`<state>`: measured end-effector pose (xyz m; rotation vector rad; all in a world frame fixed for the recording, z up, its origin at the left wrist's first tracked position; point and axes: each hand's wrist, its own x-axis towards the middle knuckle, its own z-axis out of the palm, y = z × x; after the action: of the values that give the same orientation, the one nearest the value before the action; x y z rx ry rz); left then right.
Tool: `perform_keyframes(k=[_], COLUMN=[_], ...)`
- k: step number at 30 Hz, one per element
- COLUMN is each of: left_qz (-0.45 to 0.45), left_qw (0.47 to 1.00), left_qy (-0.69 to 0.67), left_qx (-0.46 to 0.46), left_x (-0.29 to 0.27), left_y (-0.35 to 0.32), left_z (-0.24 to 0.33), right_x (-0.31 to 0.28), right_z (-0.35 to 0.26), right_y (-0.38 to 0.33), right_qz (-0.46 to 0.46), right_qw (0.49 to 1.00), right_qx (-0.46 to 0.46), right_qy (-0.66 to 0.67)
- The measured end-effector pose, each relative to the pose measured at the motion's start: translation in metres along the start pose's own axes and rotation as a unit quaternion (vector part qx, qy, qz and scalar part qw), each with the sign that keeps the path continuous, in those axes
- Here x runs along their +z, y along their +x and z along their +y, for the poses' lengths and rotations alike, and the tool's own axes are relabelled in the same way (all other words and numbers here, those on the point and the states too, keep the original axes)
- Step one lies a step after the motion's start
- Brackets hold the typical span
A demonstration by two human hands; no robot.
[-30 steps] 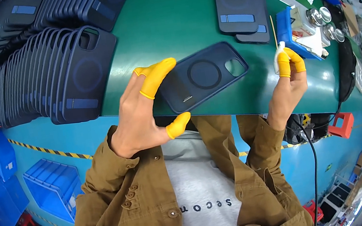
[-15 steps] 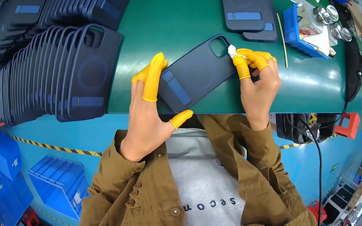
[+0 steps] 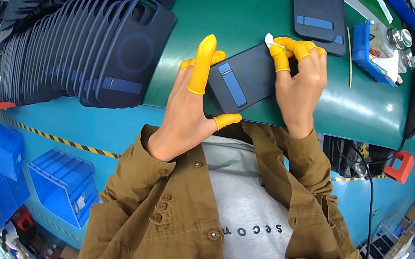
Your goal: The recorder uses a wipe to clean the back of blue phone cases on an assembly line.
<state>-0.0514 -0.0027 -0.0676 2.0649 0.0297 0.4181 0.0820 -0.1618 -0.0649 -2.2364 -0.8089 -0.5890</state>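
A dark navy phone case [image 3: 253, 78] with a blue strip on its back is held low over the green table, close to my body. My left hand [image 3: 181, 106] grips its left end, thumb at the near edge and fingers at the far edge. In a pinch, my right hand [image 3: 302, 82] holds a small white wipe [image 3: 269, 40] against the case's far right corner. This hand covers the case's right end, camera opening included. Yellow finger cots cover the thumb and several fingers of each hand.
A long row of similar upright cases [image 3: 135, 48] stands at left, with more behind. Two cases [image 3: 312, 5] lie overlapped at far right, near a thin stick [image 3: 349, 57] and a blue tray [image 3: 363, 52] with glass jars [image 3: 399, 38] beside it. A blue crate [image 3: 64, 185] is on the floor.
The whole view has shifted, so the table things appear displaced. The case lies at a flatter angle, and my right hand now hides its camera opening. Both hands keep their holds.
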Motion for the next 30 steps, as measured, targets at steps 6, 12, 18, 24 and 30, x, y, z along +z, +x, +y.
perform_keyframes(k=[6, 12, 18, 24, 30], left_qz=[0.005, 0.002, 0.012, 0.026, 0.011], left_qw=[1.0, 1.0, 1.0, 1.0, 1.0], left_qy=[0.008, -0.015, -0.015, -0.005, -0.004], left_qx=[0.002, -0.009, 0.007, 0.004, 0.004], left_x=[0.003, 0.0, 0.002, 0.005, 0.003], left_y=[-0.002, 0.001, 0.002, 0.0, 0.003], left_z=[-0.008, 0.001, -0.001, -0.005, 0.0], right_x=[0.008, -0.02, -0.002, -0.011, -0.01], right_z=[-0.048, -0.01, -0.011, -0.025, -0.004], right_y=[-0.04, -0.02, -0.007, -0.04, -0.016], right_qz=[-0.087, -0.1, -0.013, -0.101, -0.017], right_qw=[0.98, 0.989, 0.998, 0.983, 0.998], right_qx=[-0.129, -0.106, -0.056, -0.124, -0.064], right_qy=[0.122, 0.037, -0.007, 0.086, -0.018])
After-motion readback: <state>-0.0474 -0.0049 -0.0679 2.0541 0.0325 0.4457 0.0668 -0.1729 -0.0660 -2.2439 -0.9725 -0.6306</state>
